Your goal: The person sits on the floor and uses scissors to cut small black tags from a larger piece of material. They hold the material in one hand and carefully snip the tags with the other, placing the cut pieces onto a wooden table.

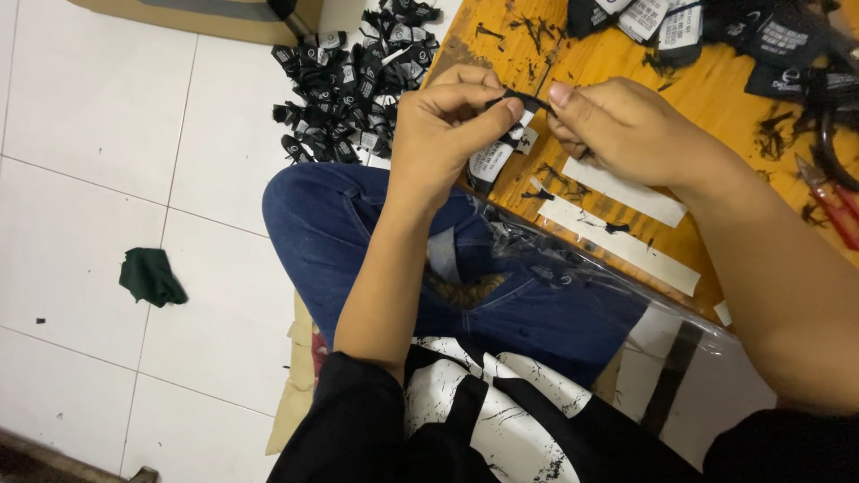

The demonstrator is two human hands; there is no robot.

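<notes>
Both hands are up over the near edge of the wooden table (pixel 707 98), and between them sits a small black garment label (pixel 523 100). The left hand (pixel 443 130) has its thumb and forefinger pinched shut on the label's left end; the right hand (pixel 626 125) closes on the other end, thumb tip pressed right against it. So the label's long axis runs across from one grip to the other, roughly level, tilting slightly down toward the right hand. Neither hand is nearer than the other: each holds an end, and the fingertips almost meet.

Just below the label hangs a white-printed tag (pixel 490 161), apparently dangling from the same piece under the left hand. Farther below the label, on the table, lie two white paper strips (pixel 622 190) among black thread scraps. Above and right of the label, a heap of black labels with white print (pixel 716 31) crowds the table's far side, and red-handled snips (pixel 837 206) rest at the far right. Left of the label, off the table, another pile of black labels (pixel 344 76) covers the white tiled floor (pixel 89 134), with a dark green cloth scrap (pixel 150 275) well apart.
</notes>
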